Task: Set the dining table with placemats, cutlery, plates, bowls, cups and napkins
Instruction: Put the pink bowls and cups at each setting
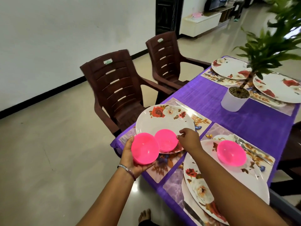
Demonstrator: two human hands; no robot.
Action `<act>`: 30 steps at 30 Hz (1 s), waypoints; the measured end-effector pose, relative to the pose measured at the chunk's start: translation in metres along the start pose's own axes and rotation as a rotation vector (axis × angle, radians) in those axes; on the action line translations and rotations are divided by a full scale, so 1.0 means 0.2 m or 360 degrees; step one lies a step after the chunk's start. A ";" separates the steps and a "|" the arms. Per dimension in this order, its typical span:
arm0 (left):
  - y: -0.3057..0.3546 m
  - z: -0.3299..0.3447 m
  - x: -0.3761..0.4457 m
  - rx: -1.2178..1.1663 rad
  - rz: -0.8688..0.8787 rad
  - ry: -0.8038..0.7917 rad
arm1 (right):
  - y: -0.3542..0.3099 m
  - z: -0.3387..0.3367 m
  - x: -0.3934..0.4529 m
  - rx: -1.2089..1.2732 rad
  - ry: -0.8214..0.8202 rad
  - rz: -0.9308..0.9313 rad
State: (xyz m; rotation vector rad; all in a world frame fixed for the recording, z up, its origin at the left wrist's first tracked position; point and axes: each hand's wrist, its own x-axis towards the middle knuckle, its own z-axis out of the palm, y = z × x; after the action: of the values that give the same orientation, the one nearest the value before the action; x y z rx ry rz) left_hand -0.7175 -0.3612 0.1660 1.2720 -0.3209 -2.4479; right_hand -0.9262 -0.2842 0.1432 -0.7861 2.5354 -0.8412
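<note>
My left hand [130,159] holds a stack of pink bowls [144,150] just off the table's near-left corner. My right hand [189,140] pinches the rim of another pink bowl [165,141], which sits on a white floral plate [162,119]. A third pink bowl [231,153] rests on the nearest floral plate [211,181]. Both plates lie on floral placemats [167,165] over a purple tablecloth [244,123]. A knife [189,110] lies beside the left plate, and a fork [244,145] lies beside the near plate.
Two more floral plates [229,68] [276,88] sit at the far end on placemats. A potted plant in a white pot [234,100] stands mid-table. Two brown plastic chairs [117,90] [167,61] stand along the table's left side. A knife [192,212] lies near the bottom edge.
</note>
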 end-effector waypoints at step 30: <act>-2.37 0.62 -1.26 0.1520 -0.1325 -0.1334 | 1.28 -1.18 -2.59 0.0191 0.1815 0.0710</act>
State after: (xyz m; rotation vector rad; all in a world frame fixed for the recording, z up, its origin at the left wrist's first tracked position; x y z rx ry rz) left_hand -0.7860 0.1785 0.2530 0.5315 -1.5989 -3.6715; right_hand -0.7347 0.3021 0.2395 0.4910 3.2876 -1.5327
